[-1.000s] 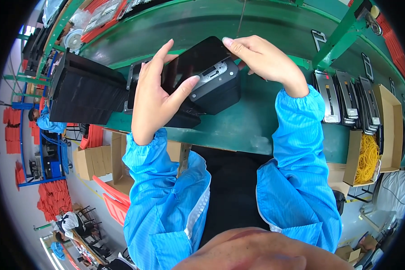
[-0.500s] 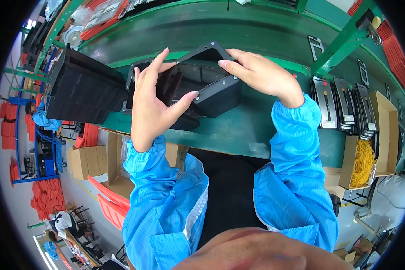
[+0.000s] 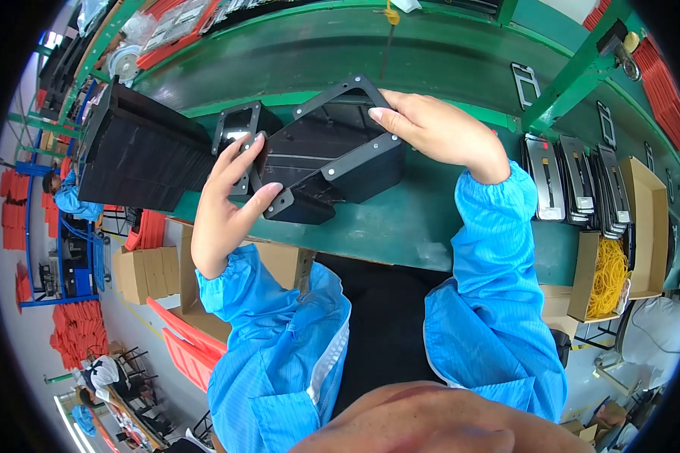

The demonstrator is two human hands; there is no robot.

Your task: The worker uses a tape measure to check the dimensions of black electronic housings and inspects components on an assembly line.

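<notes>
**Black housing held up over the green bench**

While both hands grip it, the black plastic housing (image 3: pixel 329 162) sits tilted above the green workbench (image 3: pixel 431 226), open side turned toward me, probably so its inside can be looked over. My left hand (image 3: pixel 230 204) is half open: thumb pressed under the lower left corner, fingers spread flat along the left edge, steadying more than clamping. My right hand (image 3: pixel 438 132) curls over the upper right corner, fingers closed on the frame rim, carrying the far end. Between them the part is clear of the table, I judge. Just behind it a second black part (image 3: pixel 238 124) lies near the left fingers. A stack of black trays (image 3: pixel 140 155) stands to the left, within reach. Flat metal-edged pieces (image 3: pixel 574 177) line up right of my sleeve, beside a cardboard box (image 3: pixel 582 275) of yellow bands (image 3: pixel 612 275).
</notes>
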